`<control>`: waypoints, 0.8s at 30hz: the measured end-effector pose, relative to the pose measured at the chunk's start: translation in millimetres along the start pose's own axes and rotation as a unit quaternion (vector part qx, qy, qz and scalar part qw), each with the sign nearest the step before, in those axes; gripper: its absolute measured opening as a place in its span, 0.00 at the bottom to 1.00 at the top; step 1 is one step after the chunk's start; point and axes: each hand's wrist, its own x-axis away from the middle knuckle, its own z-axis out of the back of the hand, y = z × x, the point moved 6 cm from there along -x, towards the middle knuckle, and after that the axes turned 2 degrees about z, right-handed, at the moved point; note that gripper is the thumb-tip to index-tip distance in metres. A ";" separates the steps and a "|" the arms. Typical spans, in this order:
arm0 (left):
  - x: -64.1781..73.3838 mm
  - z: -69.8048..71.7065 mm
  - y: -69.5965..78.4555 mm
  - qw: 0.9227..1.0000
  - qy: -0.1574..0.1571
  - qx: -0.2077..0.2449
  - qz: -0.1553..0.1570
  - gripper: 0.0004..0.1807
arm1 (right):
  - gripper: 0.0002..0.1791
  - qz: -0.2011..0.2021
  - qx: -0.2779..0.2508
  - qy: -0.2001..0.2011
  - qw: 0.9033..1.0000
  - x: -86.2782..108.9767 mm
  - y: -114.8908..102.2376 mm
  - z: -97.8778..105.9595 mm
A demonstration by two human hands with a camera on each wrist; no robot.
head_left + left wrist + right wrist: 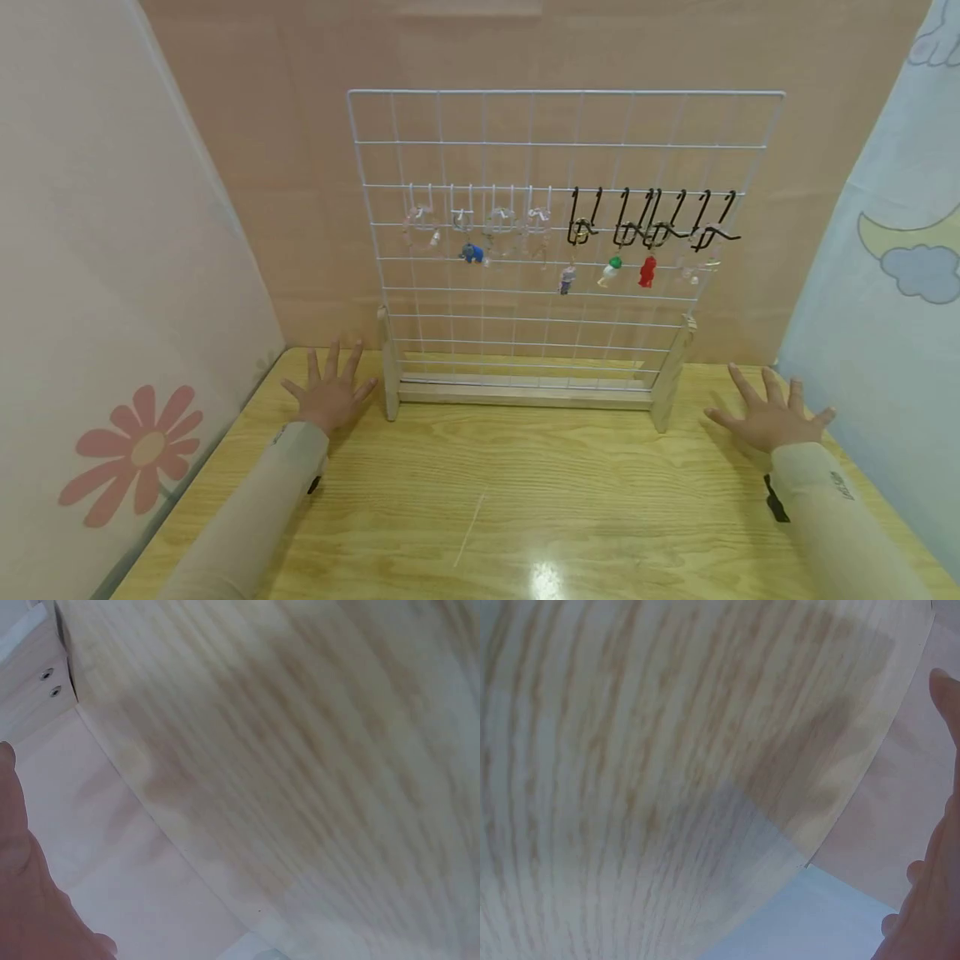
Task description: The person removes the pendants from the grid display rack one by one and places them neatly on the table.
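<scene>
My left hand (330, 402) is empty, fingers spread, beside the left foot of a white wire grid rack (566, 92). On the other side, my right hand (772, 421) is spread wide and holds nothing, a little away from the rack's right foot. The rack stands upright in a wooden base (525, 394). White hooks on its left half carry clear beaded rings and a blue elephant charm (472, 252). Black hooks (646, 218) on the right half carry a grey-purple figure (567, 280), a green-and-white charm (611, 271), a red charm (647, 272) and a pale one.
Under the hands lies a wood-grain table (420, 492). A tan cloth (247, 125) hangs behind the rack. White cloth walls close in both sides, the left one with a pink flower (147, 450), the right one with a moon and cloud (918, 268).
</scene>
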 end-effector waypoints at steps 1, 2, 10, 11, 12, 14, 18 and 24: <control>0.0 -0.4 -0.9 1.000 -0.001 0.001 0.001 0.45 | 0.57 0.000 0.001 -0.001 1.000 -0.4 -0.3 0.1; 0.0 -0.6 -1.8 1.000 0.000 0.000 0.002 0.45 | 0.57 0.001 0.001 -0.001 1.000 -0.8 -0.6 0.4; 1.8 -0.2 -6.4 1.000 0.002 0.003 0.007 0.44 | 0.56 -0.001 -0.008 -0.009 1.000 -1.9 -2.1 7.2; 2.5 0.9 -6.5 1.000 0.004 0.006 0.007 0.44 | 0.56 -0.002 -0.010 -0.010 1.000 -1.6 -2.3 8.0; 3.1 2.2 -6.5 1.000 0.007 0.009 0.006 0.44 | 0.56 -0.002 -0.011 -0.011 1.000 -1.2 -2.6 8.8; 4.5 4.9 -7.7 1.000 0.016 0.006 0.004 0.45 | 0.56 -0.003 -0.012 -0.010 1.000 -0.4 -3.6 10.2; 7.6 12.2 -9.5 0.999 0.035 0.002 -0.001 0.46 | 0.56 0.004 -0.015 -0.008 1.000 1.0 -8.1 12.8; 11.5 29.2 -7.5 0.999 0.051 0.002 -0.007 0.47 | 0.56 0.024 -0.023 -0.002 0.999 2.4 -16.0 16.9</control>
